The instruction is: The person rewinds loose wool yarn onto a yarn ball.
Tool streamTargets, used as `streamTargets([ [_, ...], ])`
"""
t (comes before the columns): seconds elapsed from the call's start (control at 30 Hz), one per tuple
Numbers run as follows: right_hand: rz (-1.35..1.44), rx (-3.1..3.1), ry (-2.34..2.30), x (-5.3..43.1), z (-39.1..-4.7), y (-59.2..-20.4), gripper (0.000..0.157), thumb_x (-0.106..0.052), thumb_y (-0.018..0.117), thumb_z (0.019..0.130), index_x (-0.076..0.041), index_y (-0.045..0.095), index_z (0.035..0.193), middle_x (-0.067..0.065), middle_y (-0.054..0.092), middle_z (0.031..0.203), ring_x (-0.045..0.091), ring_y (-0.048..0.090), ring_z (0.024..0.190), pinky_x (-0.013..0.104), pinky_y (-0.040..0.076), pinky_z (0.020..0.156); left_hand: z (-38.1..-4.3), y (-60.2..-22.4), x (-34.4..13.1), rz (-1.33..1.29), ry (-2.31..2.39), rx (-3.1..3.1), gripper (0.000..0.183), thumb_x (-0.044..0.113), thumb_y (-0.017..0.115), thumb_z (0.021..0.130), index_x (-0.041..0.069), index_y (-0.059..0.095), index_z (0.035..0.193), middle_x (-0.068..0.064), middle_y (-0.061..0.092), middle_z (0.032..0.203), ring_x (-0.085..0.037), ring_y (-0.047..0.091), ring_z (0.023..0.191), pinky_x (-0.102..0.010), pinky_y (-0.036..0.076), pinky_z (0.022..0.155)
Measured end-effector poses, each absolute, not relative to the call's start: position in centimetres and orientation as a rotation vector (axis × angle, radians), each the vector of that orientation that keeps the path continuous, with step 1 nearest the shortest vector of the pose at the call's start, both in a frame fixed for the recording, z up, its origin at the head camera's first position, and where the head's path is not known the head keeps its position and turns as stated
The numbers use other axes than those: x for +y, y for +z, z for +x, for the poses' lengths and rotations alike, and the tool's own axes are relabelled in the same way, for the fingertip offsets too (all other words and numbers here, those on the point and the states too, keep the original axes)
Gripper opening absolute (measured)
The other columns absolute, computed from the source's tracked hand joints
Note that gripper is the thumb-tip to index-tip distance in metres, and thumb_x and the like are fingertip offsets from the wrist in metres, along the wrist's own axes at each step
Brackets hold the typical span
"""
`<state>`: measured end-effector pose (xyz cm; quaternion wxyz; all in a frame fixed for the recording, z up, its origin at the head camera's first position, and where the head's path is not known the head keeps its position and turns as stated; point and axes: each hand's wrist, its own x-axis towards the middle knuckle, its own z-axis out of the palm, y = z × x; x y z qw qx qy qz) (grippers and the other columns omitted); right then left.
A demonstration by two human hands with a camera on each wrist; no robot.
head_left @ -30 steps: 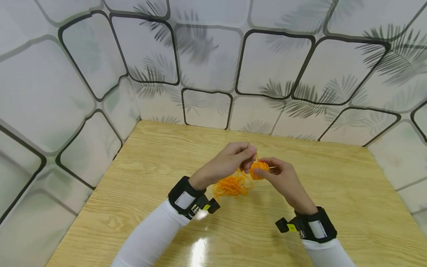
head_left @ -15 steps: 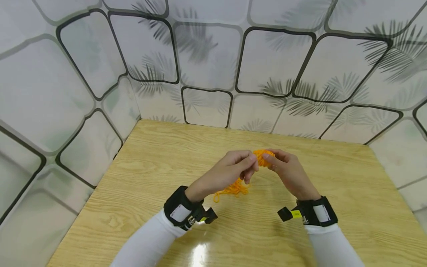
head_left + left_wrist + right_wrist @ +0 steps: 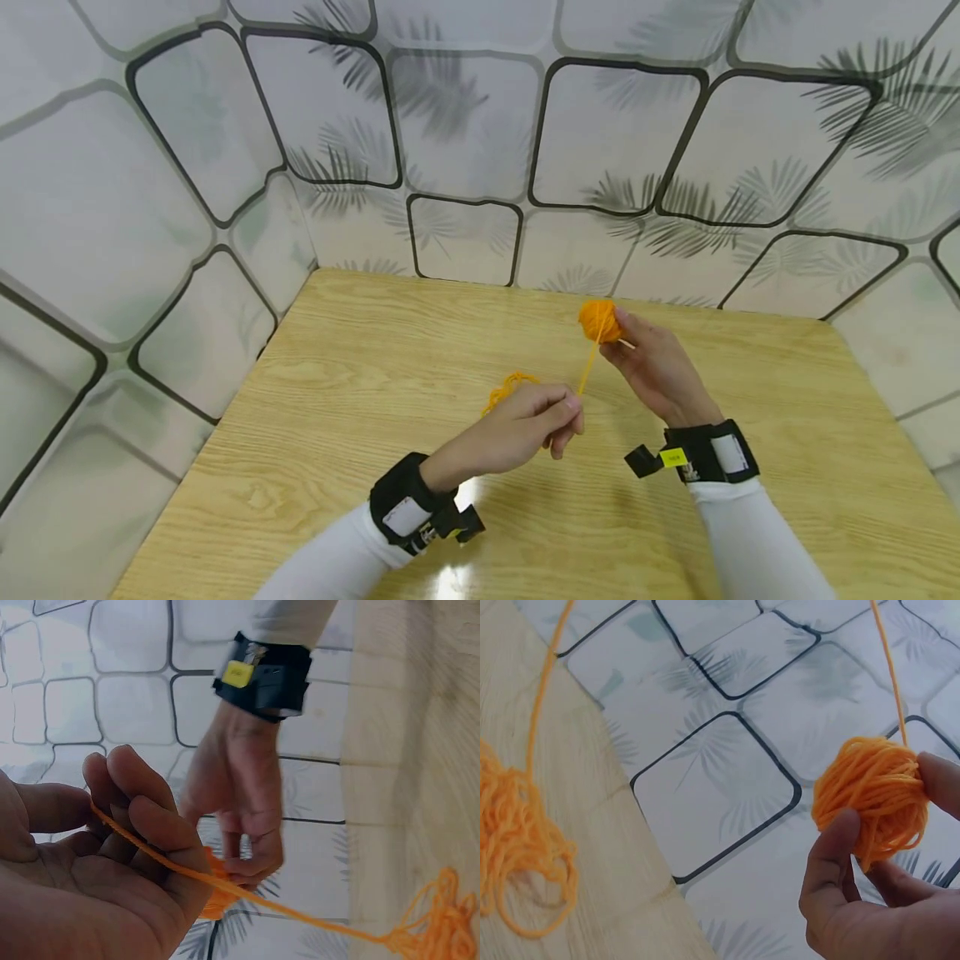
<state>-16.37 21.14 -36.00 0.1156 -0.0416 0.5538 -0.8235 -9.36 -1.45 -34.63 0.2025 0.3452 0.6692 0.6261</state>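
Observation:
A ball of orange yarn (image 3: 597, 321) is held up in the fingertips of my right hand (image 3: 660, 367), above the far part of the table. In the right wrist view the wound yarn ball (image 3: 874, 799) shows between thumb and fingers. My left hand (image 3: 528, 427), lower and to the left, pinches the yarn strand (image 3: 590, 367) that runs taut from the ball. Past the left palm the strand (image 3: 300, 913) continues down to a loose heap of yarn (image 3: 442, 926) on the table. The left hand partly hides that heap (image 3: 510, 388) in the head view.
A light wood-grain table (image 3: 360, 367) lies beneath both hands. Patterned wall covering (image 3: 465, 125) rises behind its far edge and along the left. Each wrist wears a black strap (image 3: 712, 454) with a small camera.
My right hand has raised the yarn ball up and away. The left hand has come down toward me, so a stretched length of yarn now shows between them.

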Motion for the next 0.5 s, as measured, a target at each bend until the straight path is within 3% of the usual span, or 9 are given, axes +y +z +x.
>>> streamTargets([
  [0.23,-0.226,1.534,-2.485,20.8,-16.0,-34.0,0.039,-0.025,0.048,0.096,-0.001,0.048,0.127,0.007,0.044,0.121,0.019,0.044,0.097,0.027,0.039,0.082,-9.4,-36.8,-1.0,0.852,1.734,1.83,0.035,0.027,0.034,0.101,0.0,0.053,0.088,-0.009,0.046,0.067,-0.021,0.051,0.06,-0.024,0.039,0.058],
  [0.5,-0.403,1.577,-2.405,20.2,-14.0,-30.8,0.039,-0.02,0.041,0.099,0.004,0.041,0.13,0.01,0.045,0.124,0.019,0.047,0.104,0.03,0.039,0.09,-11.5,-38.8,-1.0,0.591,1.794,1.692,0.038,0.033,0.037,0.099,-0.002,0.05,0.09,-0.006,0.043,0.07,-0.019,0.045,0.062,-0.028,0.042,0.061],
])
